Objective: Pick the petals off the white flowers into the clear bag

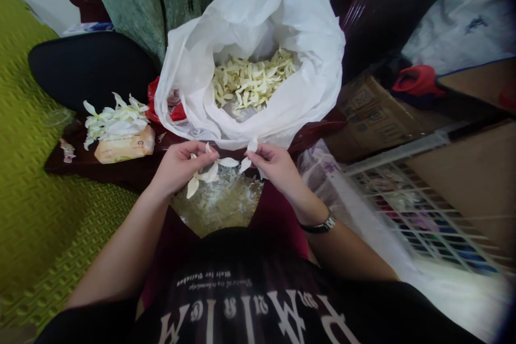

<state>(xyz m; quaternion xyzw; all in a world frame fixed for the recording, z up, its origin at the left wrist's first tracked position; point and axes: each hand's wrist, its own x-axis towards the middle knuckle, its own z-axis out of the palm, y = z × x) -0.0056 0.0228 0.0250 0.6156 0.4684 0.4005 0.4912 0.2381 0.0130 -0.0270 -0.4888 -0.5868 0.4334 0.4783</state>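
My left hand (181, 166) and my right hand (270, 164) pinch a white flower (207, 173) between them above my lap, its long petals spread and drooping. A white plastic bag (250, 27) stands open just beyond my hands, holding a heap of pale yellow petals (252, 81). To the left of the bag lies a loose pile of white flowers (115, 121), partly resting on a beige packet (124, 145). Below my hands, on my lap, sits a mass of pale shredded material (217, 201).
A dark wooden table edge (100, 171) runs under the bag and flowers, with a red plastic bag (169, 112) tucked beside the white one. A green textured mat (52, 172) lies to the left, and a cardboard box (373, 115) and white wire rack (419, 215) stand right.
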